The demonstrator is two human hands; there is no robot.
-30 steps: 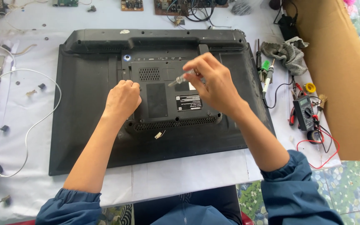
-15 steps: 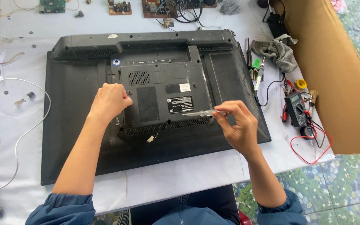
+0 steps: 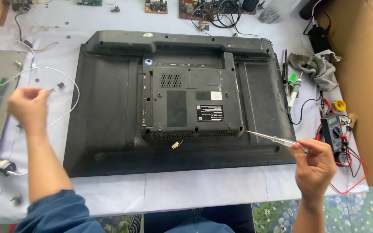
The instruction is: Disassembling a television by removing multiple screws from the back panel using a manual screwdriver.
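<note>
A clear-handled screwdriver (image 3: 273, 139) is gripped by the right hand (image 3: 316, 166), its shaft pointed left toward the television back (image 3: 109, 108); the left hand (image 3: 27, 105) is blurred, loosely closed.

Table (image 3: 203, 190) covered in pale sheeting. Lying directly on it: large black television (image 3: 109, 112) face down in the middle, white cable (image 3: 72, 84) and small screws (image 3: 60, 85) to the left, circuit boards (image 3: 156, 6) along the far edge, grey rag (image 3: 318, 67), soldering iron (image 3: 293, 91) and multimeter (image 3: 334, 131) to the right.
</note>
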